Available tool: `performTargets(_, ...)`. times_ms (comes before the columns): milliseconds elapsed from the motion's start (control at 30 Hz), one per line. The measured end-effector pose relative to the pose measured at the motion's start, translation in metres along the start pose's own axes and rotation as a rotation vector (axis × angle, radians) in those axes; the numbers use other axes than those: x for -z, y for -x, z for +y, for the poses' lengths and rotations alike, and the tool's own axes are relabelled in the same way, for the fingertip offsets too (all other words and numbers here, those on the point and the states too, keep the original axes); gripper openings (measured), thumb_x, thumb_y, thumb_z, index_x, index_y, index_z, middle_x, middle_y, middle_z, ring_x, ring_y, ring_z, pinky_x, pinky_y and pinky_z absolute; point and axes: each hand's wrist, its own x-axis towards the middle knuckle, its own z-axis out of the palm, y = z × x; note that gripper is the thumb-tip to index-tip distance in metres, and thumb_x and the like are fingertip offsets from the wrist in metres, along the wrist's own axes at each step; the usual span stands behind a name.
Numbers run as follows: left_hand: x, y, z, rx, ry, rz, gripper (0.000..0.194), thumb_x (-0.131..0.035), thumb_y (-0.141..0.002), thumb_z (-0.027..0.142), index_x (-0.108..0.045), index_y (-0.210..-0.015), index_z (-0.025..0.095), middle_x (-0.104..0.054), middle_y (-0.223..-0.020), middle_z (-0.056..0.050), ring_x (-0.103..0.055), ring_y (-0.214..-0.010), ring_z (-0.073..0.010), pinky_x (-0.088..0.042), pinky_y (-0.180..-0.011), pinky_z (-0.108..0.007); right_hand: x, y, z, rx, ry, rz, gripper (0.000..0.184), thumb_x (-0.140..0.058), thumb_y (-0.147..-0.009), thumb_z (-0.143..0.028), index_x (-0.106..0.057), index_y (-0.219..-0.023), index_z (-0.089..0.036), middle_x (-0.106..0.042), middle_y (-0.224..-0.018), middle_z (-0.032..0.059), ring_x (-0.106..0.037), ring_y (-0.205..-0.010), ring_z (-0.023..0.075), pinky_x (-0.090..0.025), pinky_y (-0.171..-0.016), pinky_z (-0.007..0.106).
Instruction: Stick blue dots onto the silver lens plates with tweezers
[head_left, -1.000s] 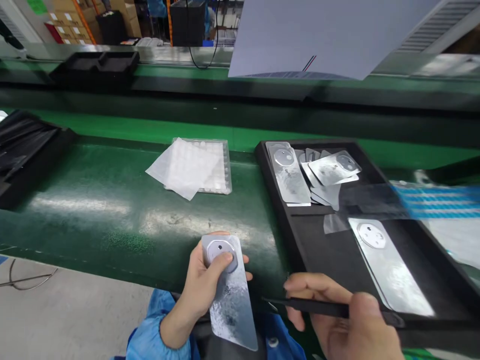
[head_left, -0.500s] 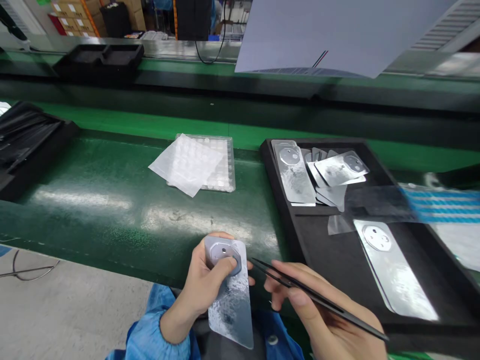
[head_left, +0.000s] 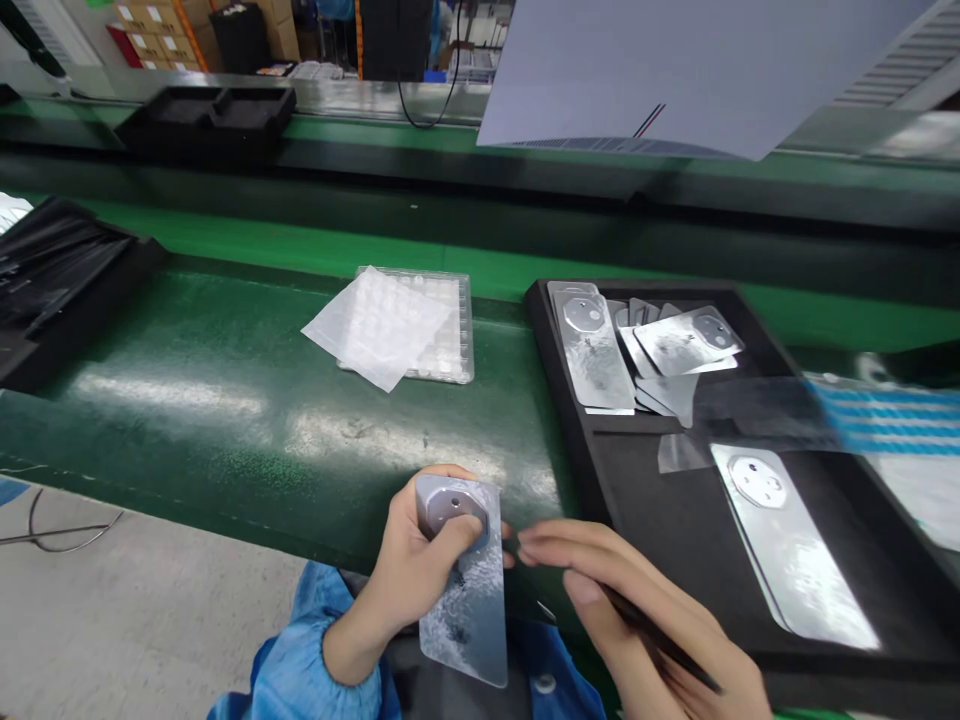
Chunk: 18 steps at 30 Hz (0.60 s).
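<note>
My left hand (head_left: 409, 570) grips a silvery phone back panel (head_left: 466, 600) near the belt's front edge, thumb pressed beside its round camera ring. My right hand (head_left: 637, 620) is closed round black tweezers (head_left: 660, 640), whose tips point left toward the panel's right edge. Only part of the tweezers shows behind my fingers. A black tray (head_left: 675, 520) lies to the right, with one panel (head_left: 787, 545) in its near compartment and several panels (head_left: 645, 345) piled in the far one.
A clear blister tray under a white sheet (head_left: 390, 325) rests mid-belt. Black trays sit at the far left (head_left: 52, 280) and on the back rail (head_left: 206, 110). A clear film strip with blue stripes (head_left: 862, 415) lies across the right tray. A grey sheet (head_left: 675, 70) hangs overhead.
My right hand has swung the tweezers from over the tray's front edge leftward, close to the held panel. The left hand and panel stay nearly still.
</note>
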Motion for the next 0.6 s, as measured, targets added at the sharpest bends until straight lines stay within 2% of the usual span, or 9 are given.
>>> performTargets(100,0.001,0.001,-0.003,-0.054,-0.066,0.002,0.027,-0.075,-0.073,0.02,-0.068,-0.099,0.019,-0.069,-0.067,0.003,-0.063,-0.055,-0.0124,-0.052,-0.056,-0.022,-0.002,-0.005,0.004,0.12,0.109,-0.062,0.025,-0.054,-0.102,-0.016,-0.071,-0.115,-0.028,-0.075,-0.098,0.0041,-0.077,-0.083,0.0173,-0.064,-0.072,0.02)
performTargets(167,0.001,0.001,-0.005,-0.135,-0.131,0.001,0.024,-0.075,-0.074,0.016,-0.07,-0.097,0.018,-0.07,-0.074,0.002,-0.062,-0.061,-0.0114,-0.051,-0.061,-0.021,-0.005,-0.005,0.01,0.194,0.197,-0.09,0.028,-0.056,-0.1,-0.013,-0.069,-0.12,-0.026,-0.074,-0.101,0.004,-0.076,-0.084,0.0168,-0.064,-0.078,0.021)
performTargets(267,0.002,0.002,-0.007,-0.214,-0.19,-0.036,0.022,-0.071,-0.078,0.014,-0.072,-0.1,0.018,-0.074,-0.087,-0.001,-0.066,-0.074,-0.0138,-0.053,-0.071,-0.023,-0.008,-0.003,0.018,0.284,0.309,-0.111,0.039,-0.05,-0.095,-0.003,-0.069,-0.123,-0.023,-0.075,-0.106,0.0049,-0.077,-0.09,0.0172,-0.065,-0.084,0.022)
performTargets(367,0.002,0.003,-0.009,-0.22,-0.214,-0.067,0.021,-0.067,-0.083,0.015,-0.07,-0.103,0.019,-0.075,-0.091,-0.003,-0.066,-0.076,-0.0152,-0.053,-0.073,-0.025,-0.008,-0.001,0.022,0.343,0.422,-0.127,0.049,-0.042,-0.088,0.002,-0.068,-0.123,-0.019,-0.076,-0.107,0.0065,-0.078,-0.088,0.019,-0.066,-0.078,0.026)
performTargets(467,0.002,0.003,-0.011,-0.218,-0.239,-0.073,0.024,-0.067,-0.082,0.013,-0.069,-0.105,0.019,-0.074,-0.092,-0.002,-0.066,-0.077,-0.0154,-0.053,-0.074,-0.025,-0.006,-0.003,0.023,0.388,0.471,-0.16,0.047,-0.041,-0.087,0.001,-0.066,-0.122,-0.018,-0.077,-0.105,0.0072,-0.079,-0.085,0.0203,-0.067,-0.074,0.029)
performTargets(600,0.002,0.004,-0.012,-0.221,-0.262,-0.081,0.025,-0.068,-0.082,0.012,-0.07,-0.106,0.02,-0.075,-0.095,-0.003,-0.068,-0.082,-0.0166,-0.054,-0.076,-0.025,-0.007,-0.007,0.026,0.435,0.512,-0.168,0.039,-0.039,-0.094,-0.002,-0.061,-0.122,-0.018,-0.077,-0.102,0.0084,-0.078,-0.082,0.0209,-0.067,-0.071,0.03)
